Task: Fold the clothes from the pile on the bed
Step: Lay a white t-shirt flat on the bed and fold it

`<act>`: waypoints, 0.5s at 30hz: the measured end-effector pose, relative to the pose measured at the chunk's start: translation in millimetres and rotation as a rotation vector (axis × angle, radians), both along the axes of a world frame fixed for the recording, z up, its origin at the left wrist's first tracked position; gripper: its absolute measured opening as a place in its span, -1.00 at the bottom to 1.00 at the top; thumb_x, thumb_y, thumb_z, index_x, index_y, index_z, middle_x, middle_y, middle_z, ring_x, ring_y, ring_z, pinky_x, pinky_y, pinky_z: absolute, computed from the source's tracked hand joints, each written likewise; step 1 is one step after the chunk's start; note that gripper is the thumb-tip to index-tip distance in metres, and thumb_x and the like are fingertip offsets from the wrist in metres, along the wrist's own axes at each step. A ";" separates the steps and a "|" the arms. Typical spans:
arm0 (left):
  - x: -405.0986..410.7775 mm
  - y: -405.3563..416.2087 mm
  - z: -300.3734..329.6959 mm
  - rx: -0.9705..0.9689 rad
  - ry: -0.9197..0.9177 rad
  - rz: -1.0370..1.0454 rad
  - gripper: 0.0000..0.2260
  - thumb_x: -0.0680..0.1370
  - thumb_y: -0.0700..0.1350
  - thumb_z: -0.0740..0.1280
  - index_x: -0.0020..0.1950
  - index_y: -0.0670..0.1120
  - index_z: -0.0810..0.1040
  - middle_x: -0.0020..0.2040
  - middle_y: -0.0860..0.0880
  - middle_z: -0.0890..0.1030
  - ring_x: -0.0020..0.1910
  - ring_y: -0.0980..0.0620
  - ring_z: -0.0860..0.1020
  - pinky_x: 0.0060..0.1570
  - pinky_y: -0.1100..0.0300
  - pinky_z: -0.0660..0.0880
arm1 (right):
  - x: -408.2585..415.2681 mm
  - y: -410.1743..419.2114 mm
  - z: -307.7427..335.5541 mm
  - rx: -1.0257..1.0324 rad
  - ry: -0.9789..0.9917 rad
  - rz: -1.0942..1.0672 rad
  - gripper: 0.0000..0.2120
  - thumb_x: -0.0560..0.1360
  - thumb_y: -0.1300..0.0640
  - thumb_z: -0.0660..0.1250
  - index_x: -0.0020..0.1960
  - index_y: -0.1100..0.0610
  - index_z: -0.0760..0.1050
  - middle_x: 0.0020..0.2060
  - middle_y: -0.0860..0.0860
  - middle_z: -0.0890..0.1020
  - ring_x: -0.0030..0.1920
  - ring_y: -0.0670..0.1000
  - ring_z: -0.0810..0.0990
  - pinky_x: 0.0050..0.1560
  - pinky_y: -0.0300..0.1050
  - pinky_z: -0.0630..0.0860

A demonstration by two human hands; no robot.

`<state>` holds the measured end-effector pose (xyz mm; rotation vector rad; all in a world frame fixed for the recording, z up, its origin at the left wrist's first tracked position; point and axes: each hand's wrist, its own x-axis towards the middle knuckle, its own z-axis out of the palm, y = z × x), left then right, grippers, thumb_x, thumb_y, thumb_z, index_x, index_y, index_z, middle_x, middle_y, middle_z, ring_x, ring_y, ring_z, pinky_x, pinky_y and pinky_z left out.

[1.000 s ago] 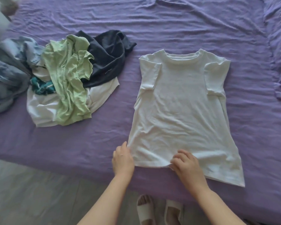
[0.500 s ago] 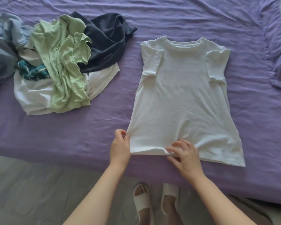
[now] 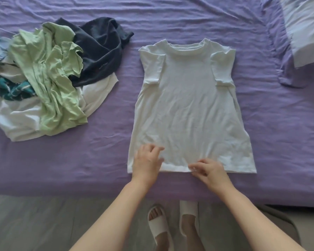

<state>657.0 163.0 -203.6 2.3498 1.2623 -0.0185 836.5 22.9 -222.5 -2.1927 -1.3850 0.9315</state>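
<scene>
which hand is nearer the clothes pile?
Left. The left hand rests on the white T-shirt hem's near-left corner, on the side toward the clothes pile. The right hand is at mid-hem, farther from it.

Counted on the bed: one white T-shirt spread flat at centre; one pile at far left, showing one green garment, one navy, one teal, one white. Two hands: left hand, right hand. Two white slippers.
</scene>
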 end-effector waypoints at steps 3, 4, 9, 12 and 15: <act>44.5 -27.4 -0.7 -0.142 -0.046 -0.263 -0.72 0.52 -0.05 0.32 0.22 -0.01 0.56 0.17 -0.03 0.53 0.19 -0.08 0.41 0.16 0.09 0.32 | 12.5 -10.5 4.9 -0.040 -0.115 -0.036 -0.78 0.40 0.08 0.46 0.05 0.00 0.63 -0.02 -0.02 0.61 0.04 0.09 0.52 0.06 -0.01 0.39; 56.0 -34.2 -2.4 -0.169 -0.047 -0.314 -0.72 0.51 -0.06 0.33 0.22 -0.02 0.56 0.18 -0.05 0.53 0.19 -0.10 0.42 0.16 0.08 0.33 | 18.7 -16.4 6.4 -0.046 -0.188 -0.070 -0.73 0.38 0.07 0.46 0.08 -0.01 0.61 0.02 -0.02 0.59 0.09 0.10 0.49 0.08 -0.01 0.34; 102.5 -58.3 -16.2 -0.131 0.139 -0.572 -0.60 0.50 -0.03 0.31 0.34 0.01 0.43 0.25 -0.04 0.44 0.24 -0.09 0.36 0.15 0.06 0.28 | 58.6 -49.6 13.5 -0.074 -0.367 -0.033 -0.68 0.32 0.14 0.49 0.05 -0.04 0.59 0.05 -0.01 0.57 0.10 0.13 0.51 0.06 0.06 0.39; 117.8 -63.9 -20.1 -0.087 0.238 -0.607 -0.66 0.51 -0.05 0.27 0.29 -0.01 0.41 0.21 -0.03 0.44 0.23 -0.09 0.36 0.12 0.06 0.30 | 75.2 -48.2 14.7 0.044 -0.407 0.017 -0.71 0.20 0.25 0.57 -0.14 0.00 0.63 -0.25 -0.03 0.62 -0.23 0.09 0.61 -0.24 -0.02 0.49; 125.0 -60.5 -19.4 -0.109 0.276 -0.617 -0.76 0.57 -0.11 0.18 0.22 -0.02 0.46 0.16 -0.05 0.51 0.20 -0.08 0.41 0.07 0.08 0.32 | 89.9 -48.2 17.1 0.068 -0.391 0.112 -0.74 0.16 0.22 0.61 -0.25 -0.02 0.64 -0.39 -0.05 0.59 -0.40 0.06 0.59 -0.41 -0.10 0.48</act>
